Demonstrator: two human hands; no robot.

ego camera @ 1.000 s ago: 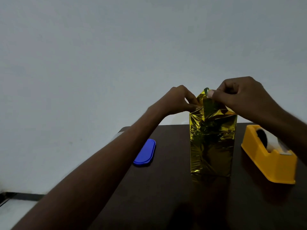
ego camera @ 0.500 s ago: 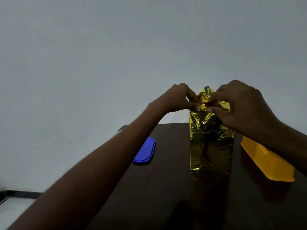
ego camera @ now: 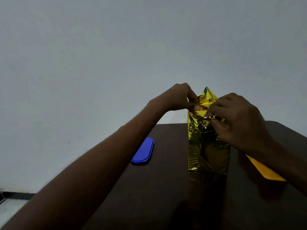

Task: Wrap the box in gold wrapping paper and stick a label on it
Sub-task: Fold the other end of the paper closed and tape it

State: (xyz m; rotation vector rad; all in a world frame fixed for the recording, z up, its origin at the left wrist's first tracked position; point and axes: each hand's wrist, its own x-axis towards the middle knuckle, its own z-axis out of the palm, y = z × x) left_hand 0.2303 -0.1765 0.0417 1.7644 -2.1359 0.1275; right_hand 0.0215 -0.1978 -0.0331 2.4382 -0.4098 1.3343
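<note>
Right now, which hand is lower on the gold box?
The right hand: it pinches the paper over the front face of the gold box. The left hand pinches at the top left corner.

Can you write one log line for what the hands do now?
left hand: pinches top fold | right hand: presses flap down | upright box in crinkled gold foil paper: top unfinished

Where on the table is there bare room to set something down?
Bare dark wooden table lies between the blue oval lid and the upright gold-wrapped box, and in front of the box. Right of the box is crowded: the right hand and the yellow tape dispenser.
</note>
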